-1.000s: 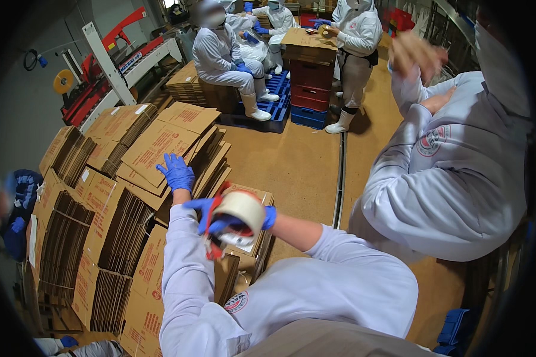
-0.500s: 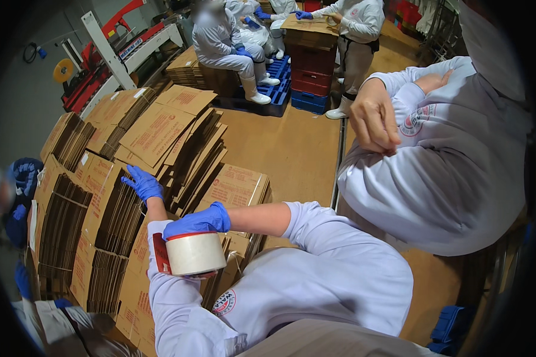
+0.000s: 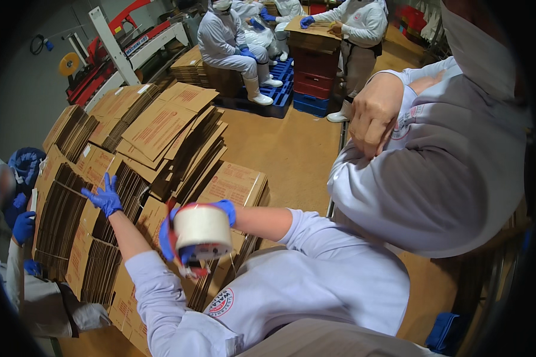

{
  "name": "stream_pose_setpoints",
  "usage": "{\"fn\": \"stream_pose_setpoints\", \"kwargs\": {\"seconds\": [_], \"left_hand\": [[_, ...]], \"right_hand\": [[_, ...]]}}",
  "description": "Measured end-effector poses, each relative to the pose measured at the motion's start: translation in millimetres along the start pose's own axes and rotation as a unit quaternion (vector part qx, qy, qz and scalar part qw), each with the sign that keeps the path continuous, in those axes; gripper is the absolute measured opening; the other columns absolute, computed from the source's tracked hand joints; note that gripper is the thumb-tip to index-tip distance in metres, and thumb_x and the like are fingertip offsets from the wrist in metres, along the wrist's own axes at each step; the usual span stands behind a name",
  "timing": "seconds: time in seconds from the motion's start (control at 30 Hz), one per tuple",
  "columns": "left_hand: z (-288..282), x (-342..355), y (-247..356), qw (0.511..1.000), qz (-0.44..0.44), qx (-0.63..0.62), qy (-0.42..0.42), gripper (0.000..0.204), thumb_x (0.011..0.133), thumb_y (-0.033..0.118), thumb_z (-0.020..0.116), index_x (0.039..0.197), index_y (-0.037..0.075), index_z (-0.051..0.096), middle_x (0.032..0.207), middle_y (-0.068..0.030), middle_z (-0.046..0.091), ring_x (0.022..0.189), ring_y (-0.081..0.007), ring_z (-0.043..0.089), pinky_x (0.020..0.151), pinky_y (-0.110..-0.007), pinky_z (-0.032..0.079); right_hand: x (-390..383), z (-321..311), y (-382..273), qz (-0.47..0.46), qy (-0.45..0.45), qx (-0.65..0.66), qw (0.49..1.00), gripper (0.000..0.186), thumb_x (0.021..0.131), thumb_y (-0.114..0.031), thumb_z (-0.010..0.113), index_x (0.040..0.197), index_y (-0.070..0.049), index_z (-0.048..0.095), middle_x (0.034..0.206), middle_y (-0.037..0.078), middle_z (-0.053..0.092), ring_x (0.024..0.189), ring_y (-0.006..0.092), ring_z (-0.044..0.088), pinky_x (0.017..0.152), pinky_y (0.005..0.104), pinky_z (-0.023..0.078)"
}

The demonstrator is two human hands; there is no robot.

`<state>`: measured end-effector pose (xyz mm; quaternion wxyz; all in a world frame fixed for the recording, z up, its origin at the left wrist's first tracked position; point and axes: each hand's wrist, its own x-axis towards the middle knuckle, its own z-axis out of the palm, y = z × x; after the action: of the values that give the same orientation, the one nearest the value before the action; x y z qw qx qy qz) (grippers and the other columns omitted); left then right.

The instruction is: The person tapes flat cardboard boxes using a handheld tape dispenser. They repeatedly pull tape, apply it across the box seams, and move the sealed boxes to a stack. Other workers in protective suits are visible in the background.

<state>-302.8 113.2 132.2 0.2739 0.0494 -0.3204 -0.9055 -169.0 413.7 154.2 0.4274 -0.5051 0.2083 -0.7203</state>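
My left hand (image 3: 105, 197), in a blue glove, reaches out over the bundled flat cardboard boxes (image 3: 98, 233) with its fingers spread. Whether it touches them I cannot tell. In my right hand (image 3: 226, 209), also blue-gloved, is a red tape dispenser (image 3: 192, 272) with a wide roll of whitish tape (image 3: 202, 229). It is held in front of my chest, slightly blurred, and the roll hides part of that hand. Beyond my hands, a looser pile of flat boxes (image 3: 167, 128) leans with its sheets fanned out.
A co-worker (image 3: 411, 178) stands close at my right, arms folded. Another person's blue-gloved hand (image 3: 24, 227) is by the stacks' left end. Farther off are a red and white machine (image 3: 134, 50), a blue pallet (image 3: 280, 89) with people seated, and stacked crates (image 3: 311, 80).
My left hand has moved left along the boxes. The tape dispenser has tilted and shifted slightly right in my right hand. At the far left, a co-worker's gloved hand has come up beside the stacks.
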Motion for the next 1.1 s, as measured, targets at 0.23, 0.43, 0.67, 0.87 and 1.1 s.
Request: {"fn": "stream_pose_setpoints", "kwargs": {"seconds": [0.23,0.43,0.67,0.87,1.1], "left_hand": [[-56,-135,7,0.826,0.021,0.544,-0.146,0.078,0.083,0.038,0.046,0.134,0.018,-0.009,0.141,-0.0074,-0.007,0.129,-0.0272,0.003,0.1,-0.051,0.013],[-125,-247,12,0.507,-0.106,0.836,-0.182,0.122,0.052,0.048,0.073,0.134,0.007,-0.008,0.14,-0.0162,-0.007,0.128,-0.0299,-0.012,0.096,-0.057,-0.004],[-131,-278,11,0.436,-0.096,0.883,-0.144,0.123,0.046,0.057,0.07,0.134,0.005,0.001,0.14,-0.0174,-0.003,0.128,-0.032,-0.01,0.095,-0.058,-0.007],[-121,-272,-4,0.413,-0.068,0.897,-0.138,0.116,0.051,0.059,0.066,0.134,0.006,0.006,0.14,-0.0177,0.0,0.129,-0.0323,-0.008,0.096,-0.057,-0.005],[-125,-275,-3,0.429,-0.037,0.891,-0.143,0.11,0.055,0.06,0.063,0.134,0.006,0.01,0.14,-0.0165,0.002,0.129,-0.0322,-0.005,0.096,-0.057,-0.005]], "right_hand": [[-75,-64,26,-0.234,0.393,-0.618,0.64,0.014,0.074,-0.011,0.057,0.087,-0.007,0.059,0.069,0.006,0.054,0.062,0.0178,0.054,0.055,0.0281,0.043],[-145,-94,68,-0.157,0.482,-0.753,0.419,0.022,0.067,-0.004,0.061,0.088,-0.011,0.062,0.075,0.005,0.053,0.065,0.0185,0.052,0.059,0.0278,0.043],[-109,-67,81,-0.112,0.584,-0.189,0.781,0.004,0.072,-0.005,0.06,0.071,-0.005,0.055,0.054,0.0,0.049,0.048,0.0109,0.049,0.044,0.0237,0.039],[-110,-85,123,-0.111,0.41,-0.702,0.572,0.036,0.066,0.002,0.058,0.099,-0.011,0.057,0.085,0.008,0.055,0.075,0.0219,0.054,0.064,0.0305,0.044],[-82,-63,105,-0.186,0.347,-0.775,0.494,0.028,0.062,-0.002,0.057,0.089,-0.009,0.058,0.077,0.007,0.054,0.067,0.0219,0.053,0.059,0.0314,0.043]]}}
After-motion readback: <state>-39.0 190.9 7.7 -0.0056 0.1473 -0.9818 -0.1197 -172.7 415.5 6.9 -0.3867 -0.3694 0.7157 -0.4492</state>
